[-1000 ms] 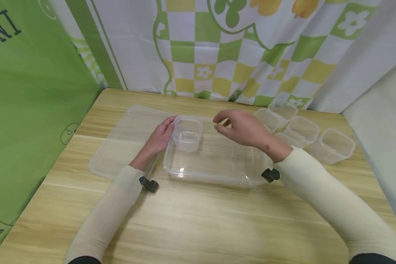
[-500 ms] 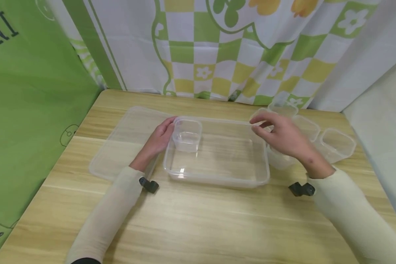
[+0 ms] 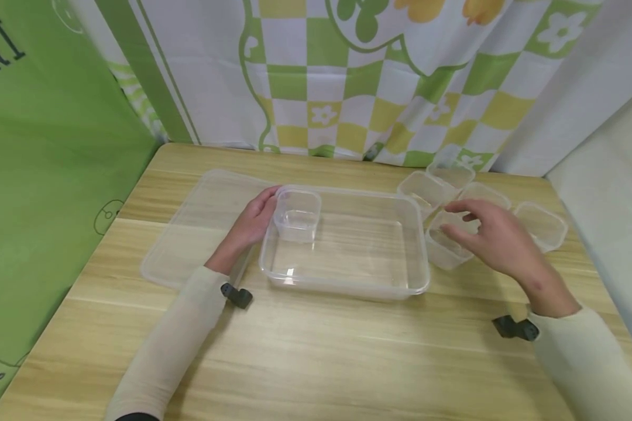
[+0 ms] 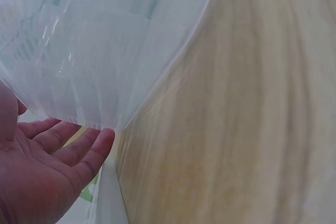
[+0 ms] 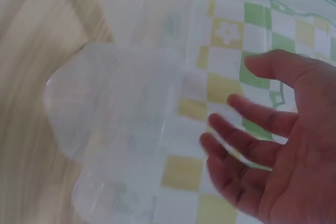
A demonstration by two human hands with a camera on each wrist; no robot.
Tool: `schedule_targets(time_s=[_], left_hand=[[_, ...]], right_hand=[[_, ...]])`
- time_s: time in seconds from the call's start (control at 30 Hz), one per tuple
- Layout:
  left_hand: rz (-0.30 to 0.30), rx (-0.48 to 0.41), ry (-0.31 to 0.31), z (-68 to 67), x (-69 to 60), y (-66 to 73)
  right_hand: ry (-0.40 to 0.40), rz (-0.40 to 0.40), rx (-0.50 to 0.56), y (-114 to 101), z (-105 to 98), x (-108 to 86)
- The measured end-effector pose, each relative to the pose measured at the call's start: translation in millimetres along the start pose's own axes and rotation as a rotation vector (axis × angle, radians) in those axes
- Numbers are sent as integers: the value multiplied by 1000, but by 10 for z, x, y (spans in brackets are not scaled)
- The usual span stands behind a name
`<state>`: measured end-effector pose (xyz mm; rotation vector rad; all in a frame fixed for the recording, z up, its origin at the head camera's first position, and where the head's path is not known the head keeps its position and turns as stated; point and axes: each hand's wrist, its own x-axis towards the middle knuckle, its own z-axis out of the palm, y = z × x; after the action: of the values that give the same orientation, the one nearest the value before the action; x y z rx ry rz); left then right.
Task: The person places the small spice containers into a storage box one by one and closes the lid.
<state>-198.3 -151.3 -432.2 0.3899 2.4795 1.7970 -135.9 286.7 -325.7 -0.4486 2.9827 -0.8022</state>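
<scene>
A large clear rectangular container (image 3: 347, 286) stands on the table, with one small clear cup (image 3: 298, 225) inside its far left corner. At that corner, my left hand (image 3: 251, 221) touches the large container's outer side. Its fingers (image 4: 94, 156) look nearly straight in the left wrist view. Above a small clear container (image 3: 447, 257) just right of the large one, my right hand (image 3: 497, 237) hovers, thumb and fingers apart, with nothing held. The right wrist view shows its fingers spread and loosely bent. Whether it touches that small container I cannot tell.
Several more small clear containers, among them a far one (image 3: 451, 172) and a rightmost one (image 3: 541, 225), cluster at the table's back right. A flat clear lid (image 3: 189, 234) lies left of the large container. A checked curtain (image 3: 337, 88) hangs behind the table (image 3: 316, 362).
My right hand has moved right and toward me, from over the large container to over the nearest small container. The left hand, the large container and the cup inside it have stayed in place.
</scene>
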Motion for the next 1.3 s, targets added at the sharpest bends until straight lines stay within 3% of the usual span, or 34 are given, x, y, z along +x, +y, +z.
schedule_targets(time_s=[0.27, 0.53, 0.93, 1.1, 1.3], left_hand=[[-3, 16, -1, -21, -28, 2], [2, -14, 6, -15, -14, -21], [-3, -48, 11, -13, -17, -35], [9, -54, -1, -10, -12, -29], [11, -47, -8, -4, -3, -27]], right_hand=[[-62, 102, -35, 182, 2, -178], [-20, 110, -18, 325, 41, -275], [-42, 148, 93, 499, 196, -398], [22, 111, 106, 557, 270, -428], [104, 13, 120, 614, 316, -446]])
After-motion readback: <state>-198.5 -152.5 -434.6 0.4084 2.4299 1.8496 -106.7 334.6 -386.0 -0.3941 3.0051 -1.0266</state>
